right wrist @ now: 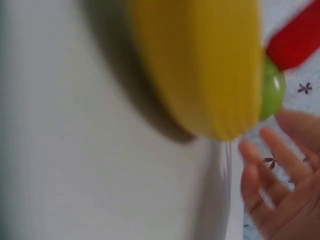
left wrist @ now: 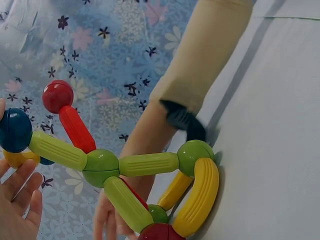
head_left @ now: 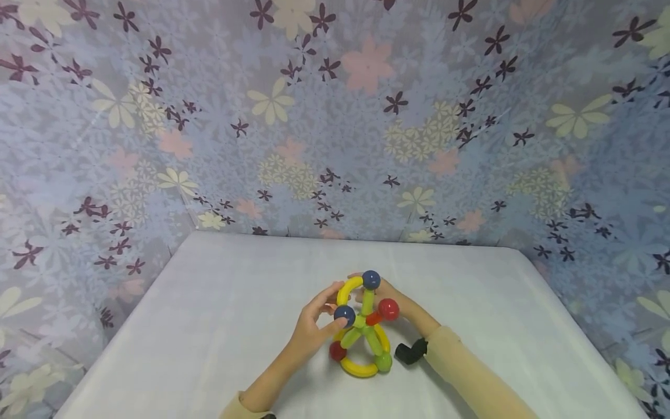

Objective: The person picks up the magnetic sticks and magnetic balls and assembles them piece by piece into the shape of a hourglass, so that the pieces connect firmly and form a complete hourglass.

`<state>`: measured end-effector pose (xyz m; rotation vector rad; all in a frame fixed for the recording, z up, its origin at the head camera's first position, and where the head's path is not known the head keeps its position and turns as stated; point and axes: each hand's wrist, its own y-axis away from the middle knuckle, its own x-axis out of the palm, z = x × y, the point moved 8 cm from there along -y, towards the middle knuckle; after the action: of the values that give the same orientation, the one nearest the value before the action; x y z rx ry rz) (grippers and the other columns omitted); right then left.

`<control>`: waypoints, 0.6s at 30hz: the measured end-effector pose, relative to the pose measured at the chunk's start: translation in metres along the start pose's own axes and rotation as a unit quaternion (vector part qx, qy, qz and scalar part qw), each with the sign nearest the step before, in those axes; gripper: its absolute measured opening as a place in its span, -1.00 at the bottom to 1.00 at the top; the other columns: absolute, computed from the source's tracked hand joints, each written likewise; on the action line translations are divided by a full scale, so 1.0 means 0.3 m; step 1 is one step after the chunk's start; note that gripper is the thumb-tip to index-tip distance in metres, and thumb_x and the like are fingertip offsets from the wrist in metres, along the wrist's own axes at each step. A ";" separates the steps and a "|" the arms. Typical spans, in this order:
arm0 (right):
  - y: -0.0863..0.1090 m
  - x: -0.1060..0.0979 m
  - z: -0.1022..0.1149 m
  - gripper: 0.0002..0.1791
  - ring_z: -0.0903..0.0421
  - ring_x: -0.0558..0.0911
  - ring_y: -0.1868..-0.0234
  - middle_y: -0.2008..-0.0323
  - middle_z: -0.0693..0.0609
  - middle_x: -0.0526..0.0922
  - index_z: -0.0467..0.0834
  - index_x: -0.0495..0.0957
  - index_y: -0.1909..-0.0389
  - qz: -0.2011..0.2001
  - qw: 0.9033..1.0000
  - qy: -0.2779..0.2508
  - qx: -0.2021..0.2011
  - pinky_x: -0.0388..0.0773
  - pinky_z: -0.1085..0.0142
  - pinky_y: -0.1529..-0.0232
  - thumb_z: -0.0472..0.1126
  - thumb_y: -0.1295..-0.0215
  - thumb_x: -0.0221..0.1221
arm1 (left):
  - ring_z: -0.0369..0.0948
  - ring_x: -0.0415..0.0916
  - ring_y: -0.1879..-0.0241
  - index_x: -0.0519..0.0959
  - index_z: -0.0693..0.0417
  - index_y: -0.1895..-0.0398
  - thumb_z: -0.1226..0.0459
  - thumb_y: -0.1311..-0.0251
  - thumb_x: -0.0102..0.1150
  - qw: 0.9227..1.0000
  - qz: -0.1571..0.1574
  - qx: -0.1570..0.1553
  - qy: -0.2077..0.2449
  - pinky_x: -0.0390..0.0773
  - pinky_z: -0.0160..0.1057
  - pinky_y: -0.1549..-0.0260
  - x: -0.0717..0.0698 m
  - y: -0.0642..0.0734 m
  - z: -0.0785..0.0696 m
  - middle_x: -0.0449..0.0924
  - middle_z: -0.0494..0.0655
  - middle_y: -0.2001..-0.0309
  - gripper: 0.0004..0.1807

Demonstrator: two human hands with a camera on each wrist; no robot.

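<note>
A ball-and-rod building toy (head_left: 361, 371) stands on the white table, made of green, red and yellow rods joined by colored balls. My left hand (head_left: 310, 331) is at its left side, thumb on a blue ball (head_left: 344, 315) and fingers behind near the upper yellow curved rod (head_left: 346, 288). In the left wrist view, that thumb touches the blue ball (left wrist: 16, 130) at the frame's edge. Behind the toy is my right hand (head_left: 386, 293), partly hidden by it. The right wrist view has this hand (right wrist: 290, 185) with fingers spread, beside a green ball (right wrist: 272, 90).
The toy's lower yellow curved rods (left wrist: 200, 200) rest on the white table (head_left: 235, 291). A black wrist camera (head_left: 410, 352) hangs from the right wrist, close to the toy's base. Floral cloth (head_left: 314, 145) rises behind the table's far edge.
</note>
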<state>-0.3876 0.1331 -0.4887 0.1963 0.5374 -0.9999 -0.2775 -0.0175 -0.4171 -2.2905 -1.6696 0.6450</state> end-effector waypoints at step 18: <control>-0.046 -0.042 -0.081 -0.74 0.20 0.59 0.36 0.37 0.07 0.70 -0.06 0.63 0.21 -0.090 0.992 0.057 0.067 0.55 0.38 0.24 -0.09 -0.06 0.37 | -0.34 0.37 0.03 0.32 0.01 -0.34 0.18 -0.22 0.17 1.000 0.000 0.019 0.000 0.42 -0.31 -0.02 -0.005 -0.006 0.005 0.52 0.10 -0.09 -0.41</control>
<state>-0.4126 0.1447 -0.5018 0.3310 0.5995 -1.2078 -0.2802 -0.0183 -0.4173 -2.2647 -1.6434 0.6697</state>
